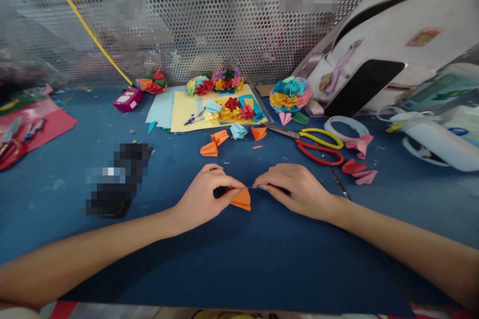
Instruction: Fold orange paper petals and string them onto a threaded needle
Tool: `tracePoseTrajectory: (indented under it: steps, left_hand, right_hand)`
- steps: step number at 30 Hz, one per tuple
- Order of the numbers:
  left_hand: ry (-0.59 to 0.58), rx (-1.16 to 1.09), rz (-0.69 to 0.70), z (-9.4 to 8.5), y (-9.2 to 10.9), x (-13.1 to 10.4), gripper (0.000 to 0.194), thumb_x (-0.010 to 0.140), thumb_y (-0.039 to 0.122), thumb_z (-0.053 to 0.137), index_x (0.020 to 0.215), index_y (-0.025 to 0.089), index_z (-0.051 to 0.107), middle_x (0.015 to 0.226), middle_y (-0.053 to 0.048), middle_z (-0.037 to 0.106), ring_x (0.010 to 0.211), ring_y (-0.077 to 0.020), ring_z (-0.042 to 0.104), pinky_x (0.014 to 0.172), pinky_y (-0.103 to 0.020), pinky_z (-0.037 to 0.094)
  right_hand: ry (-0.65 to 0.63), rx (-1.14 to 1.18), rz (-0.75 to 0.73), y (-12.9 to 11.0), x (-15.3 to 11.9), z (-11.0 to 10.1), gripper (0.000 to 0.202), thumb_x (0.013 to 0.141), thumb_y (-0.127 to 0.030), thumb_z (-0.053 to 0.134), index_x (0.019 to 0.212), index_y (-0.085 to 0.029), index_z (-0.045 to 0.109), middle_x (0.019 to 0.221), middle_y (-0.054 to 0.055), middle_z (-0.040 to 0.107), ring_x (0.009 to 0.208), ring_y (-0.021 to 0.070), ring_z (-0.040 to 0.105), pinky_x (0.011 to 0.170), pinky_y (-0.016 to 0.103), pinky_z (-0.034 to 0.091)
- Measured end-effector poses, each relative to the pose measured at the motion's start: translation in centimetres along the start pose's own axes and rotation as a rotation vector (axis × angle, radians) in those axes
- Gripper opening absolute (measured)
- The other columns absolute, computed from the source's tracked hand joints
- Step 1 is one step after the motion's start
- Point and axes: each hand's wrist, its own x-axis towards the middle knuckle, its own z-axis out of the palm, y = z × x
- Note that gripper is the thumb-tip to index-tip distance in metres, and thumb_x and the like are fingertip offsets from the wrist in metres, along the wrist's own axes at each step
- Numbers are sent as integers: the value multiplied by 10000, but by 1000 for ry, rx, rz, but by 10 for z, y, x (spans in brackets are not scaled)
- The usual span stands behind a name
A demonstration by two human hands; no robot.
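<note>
Just over the blue table, my left hand pinches a folded orange paper piece by its narrow end. My right hand has thumb and forefinger pressed together beside it. A thin strand or sliver spans the small gap between the two hands; its kind is too small to make out. Farther back lie two more orange paper pieces, a light blue paper piece and a smaller orange piece. Scissors with yellow and red handles rest beyond my right hand.
Several paper pom-pom flowers stand near the perforated metal screen. Yellow paper carries more folded pieces. To the right are a tape roll, a phone leaning on a backpack, and a white bottle-like object.
</note>
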Motion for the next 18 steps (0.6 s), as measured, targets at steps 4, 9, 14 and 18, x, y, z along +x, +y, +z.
tracePoseTrajectory:
  steps: [4,9,14,18]
  left_hand:
    - [3,-74,19,1,-2,0,236,927,135,592,1031,207,791,795,22,768,668,-119,634,1117,-423,377]
    - [3,-161,-7,-1,-1,0,184,906,155,612,860,206,784,825,30,789,709,-114,678,1146,-423,350]
    - [-7,-191,13,-1,-2,0,118,870,169,696,794,215,773,840,36,795,762,-125,705,1138,-421,329]
    - [-34,-206,39,-2,-2,0,77,864,198,751,800,231,777,853,43,798,791,-129,706,1117,-408,324]
  right_hand:
    - [1,9,0,0,0,-1,230,1063,-219,445,1002,-194,665,839,30,741,708,158,658,669,276,429]
    - [15,-14,-42,-1,1,-1,231,1061,-221,452,990,-196,670,790,28,725,678,154,632,658,273,409]
    - [50,-69,-138,-4,1,-2,236,1064,-210,430,998,-184,656,749,24,698,633,153,570,642,278,380]
    - [73,-74,-201,-6,2,-3,207,1056,-188,443,1009,-170,643,754,23,694,628,148,548,640,283,366]
